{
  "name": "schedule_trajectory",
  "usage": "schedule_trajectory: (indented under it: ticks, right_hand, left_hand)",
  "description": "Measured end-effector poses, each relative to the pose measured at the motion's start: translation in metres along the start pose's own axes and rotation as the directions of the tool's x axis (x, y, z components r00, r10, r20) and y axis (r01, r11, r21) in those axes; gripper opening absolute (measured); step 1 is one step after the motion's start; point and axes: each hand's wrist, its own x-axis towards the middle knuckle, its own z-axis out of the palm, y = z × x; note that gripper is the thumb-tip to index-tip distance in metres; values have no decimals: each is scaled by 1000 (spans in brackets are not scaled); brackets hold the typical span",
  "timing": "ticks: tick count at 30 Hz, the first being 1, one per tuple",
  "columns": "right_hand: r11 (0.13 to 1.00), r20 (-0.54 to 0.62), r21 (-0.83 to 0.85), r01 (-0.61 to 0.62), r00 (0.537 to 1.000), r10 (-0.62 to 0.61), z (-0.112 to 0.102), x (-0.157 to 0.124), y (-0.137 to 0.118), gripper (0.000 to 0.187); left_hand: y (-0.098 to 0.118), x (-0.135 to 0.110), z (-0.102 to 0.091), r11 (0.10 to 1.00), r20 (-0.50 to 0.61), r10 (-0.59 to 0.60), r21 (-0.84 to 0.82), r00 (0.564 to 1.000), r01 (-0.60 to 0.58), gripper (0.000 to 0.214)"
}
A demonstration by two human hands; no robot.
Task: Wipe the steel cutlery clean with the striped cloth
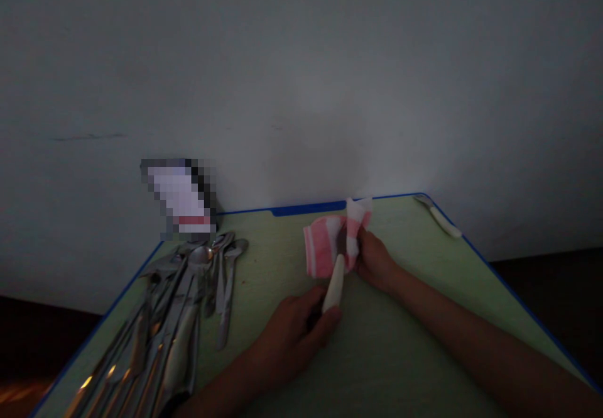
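My left hand is closed round the white handle of a piece of cutlery, just above the table. Its dark metal end goes into the fold of a pink and white striped cloth, so its kind cannot be made out. On the other side, my right hand grips the cloth around that metal end, its fingers mostly hidden behind the fabric. Off to the right, a white-handled fork lies near the table's corner, apart from both hands.
A pile of metal spoons and other cutlery covers the table's left side, close to my left forearm. Behind it, a blurred-out device leans against the wall. The light green table has a blue edge.
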Motion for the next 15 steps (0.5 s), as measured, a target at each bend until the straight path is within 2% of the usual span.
schedule_trajectory:
  ticks: [2, 4, 7, 9, 12, 15]
  right_hand:
    - [999, -6, 11, -36, 999, 36, -1, 0, 1, 37]
    - [999, 36, -24, -29, 999, 29, -1, -1, 1, 37]
    - [975, 170, -205, 90, 984, -55, -3, -3, -1, 36]
    - [915, 240, -354, 191, 965, -109, -4, -4, -3, 34]
    - [824, 272, -498, 271, 951, -148, -5, -5, -7, 31]
    - [809, 273, -519, 276, 950, -149, -6, -5, -8, 28]
  left_hand:
    - [-1, 0, 1, 1000, -6, -2, 27, 1000, 3, 28]
    - [-2, 0, 1, 998, 3, -3, 60, 1000, 3, 27]
    - [-3, 0, 1, 997, 23, 18, 80, 1000, -20, 25]
    - [-2, -1, 1, 996, 28, 36, 78, 999, -38, 24]
    - [-1, -2, 0, 997, 40, 40, 64, 998, -42, 24]
    - [1, -1, -1, 999, 53, 27, 43, 998, -29, 26]
